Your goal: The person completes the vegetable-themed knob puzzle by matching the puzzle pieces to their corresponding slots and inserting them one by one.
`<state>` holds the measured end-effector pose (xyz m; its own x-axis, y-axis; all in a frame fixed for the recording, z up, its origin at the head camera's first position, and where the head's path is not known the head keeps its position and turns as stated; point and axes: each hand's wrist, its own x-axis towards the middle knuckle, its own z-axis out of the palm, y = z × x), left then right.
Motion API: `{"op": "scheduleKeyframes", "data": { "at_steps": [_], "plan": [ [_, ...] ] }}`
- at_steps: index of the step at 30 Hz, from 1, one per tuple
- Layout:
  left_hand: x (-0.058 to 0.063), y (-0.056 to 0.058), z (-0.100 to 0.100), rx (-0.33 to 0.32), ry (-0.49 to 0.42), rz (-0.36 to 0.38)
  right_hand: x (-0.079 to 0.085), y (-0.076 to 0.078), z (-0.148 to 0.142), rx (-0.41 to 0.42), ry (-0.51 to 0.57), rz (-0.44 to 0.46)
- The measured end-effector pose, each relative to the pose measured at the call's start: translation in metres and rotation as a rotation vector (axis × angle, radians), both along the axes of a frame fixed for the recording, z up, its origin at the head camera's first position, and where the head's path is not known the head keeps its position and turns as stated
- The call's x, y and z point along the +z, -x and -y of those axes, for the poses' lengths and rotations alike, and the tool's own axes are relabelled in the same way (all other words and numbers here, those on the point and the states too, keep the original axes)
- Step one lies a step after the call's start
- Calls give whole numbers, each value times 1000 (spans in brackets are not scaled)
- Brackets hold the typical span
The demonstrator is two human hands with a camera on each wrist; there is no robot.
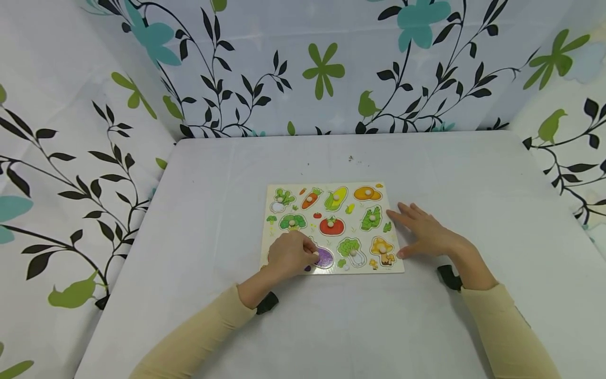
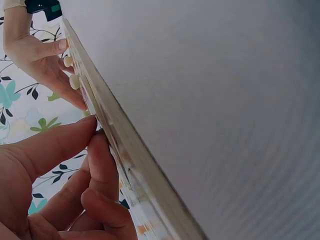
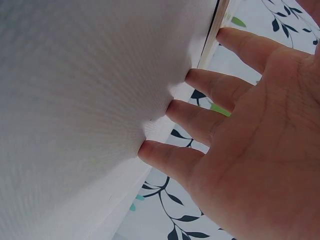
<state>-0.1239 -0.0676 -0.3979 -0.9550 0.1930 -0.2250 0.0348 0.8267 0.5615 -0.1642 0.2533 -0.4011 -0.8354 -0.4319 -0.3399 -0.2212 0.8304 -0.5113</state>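
Observation:
A wooden knob puzzle board (image 1: 310, 242) printed with vegetables lies on the white table. My left hand (image 1: 292, 252) is over its lower left part, thumb and forefinger pinching the small knob of the purple eggplant piece (image 1: 325, 259). Seen from the left wrist, that hand (image 2: 60, 185) has its fingertips right at the board's face. The lower left corner of the puzzle is hidden beneath it. My right hand (image 1: 428, 234) lies at the board's right edge with fingers spread; in the right wrist view its straight fingers (image 3: 200, 127) press on the tabletop beside the board.
Other knobbed pieces sit in the board, among them a tomato (image 1: 332, 227), a corn cob (image 1: 335, 199), a carrot (image 1: 310, 200) and mushrooms (image 1: 382, 250). Small dark specks (image 1: 351, 158) dot the table behind it. Leaf-patterned cloth (image 1: 265, 63) hangs around the table.

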Motion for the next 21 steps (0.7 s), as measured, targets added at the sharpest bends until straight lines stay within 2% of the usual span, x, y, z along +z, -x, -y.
{"op": "scheduleKeyframes", "data": {
  "at_steps": [16,21],
  "plan": [
    [-4,2,-3,-17,49,-37,0,0,0,-7,4,1],
    [3,-2,2,-8,41,-59,-4,-1,0,-7,26,-4]
  ]
}}
